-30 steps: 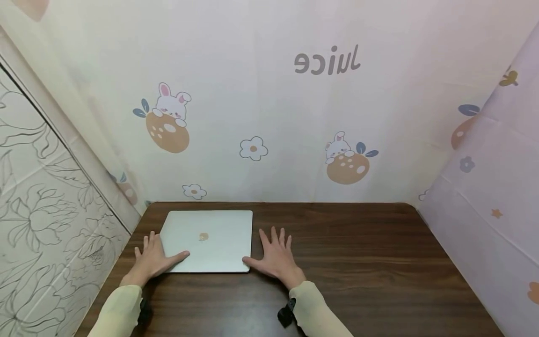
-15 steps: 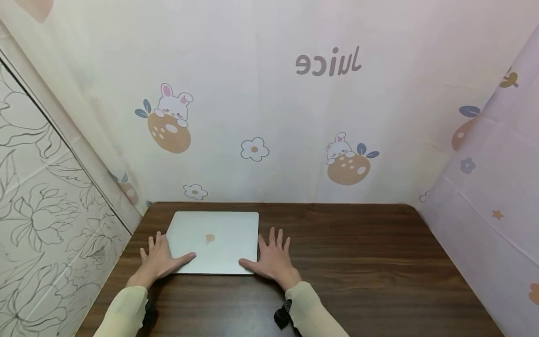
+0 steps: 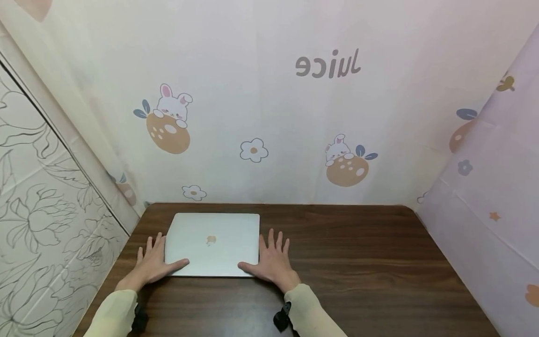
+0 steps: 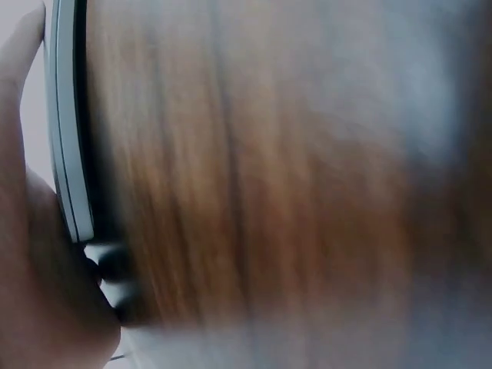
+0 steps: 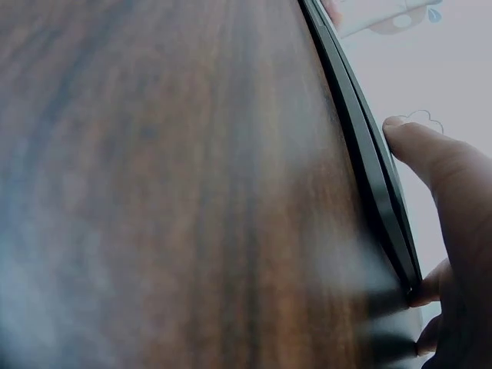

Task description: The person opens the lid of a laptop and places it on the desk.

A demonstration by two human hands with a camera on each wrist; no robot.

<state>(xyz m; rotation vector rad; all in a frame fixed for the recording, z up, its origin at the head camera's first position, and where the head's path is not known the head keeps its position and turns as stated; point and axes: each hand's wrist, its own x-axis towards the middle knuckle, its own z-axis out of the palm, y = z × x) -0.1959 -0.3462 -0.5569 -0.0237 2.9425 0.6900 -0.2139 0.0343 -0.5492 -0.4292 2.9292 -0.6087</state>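
Note:
A closed silver laptop (image 3: 227,257) with a gold apple logo lies flat on the table, left of its middle. At its left side is my left hand (image 3: 152,265), fingers spread and straight on the tabletop, thumb laid over the front left of the lid. My right hand (image 3: 274,265) mirrors it on the right side, its thumb resting on the lid's front right corner. In the left wrist view the front edge of the laptop (image 4: 71,131) shows beside the thumb. From the right wrist, the right thumb (image 5: 419,146) reaches over the top of the lid.
The dark wood table (image 3: 358,262) extends to the right of the laptop. Behind it hangs a pale printed curtain (image 3: 286,117) with rabbits and fruit. More patterned fabric (image 3: 42,210) bounds the left side, and another sheet (image 3: 497,187) the right.
The laptop has shifted a little to the right, mostly in the first half second. Since then my left hand has slipped back leftward a bit, while the right has barely moved.

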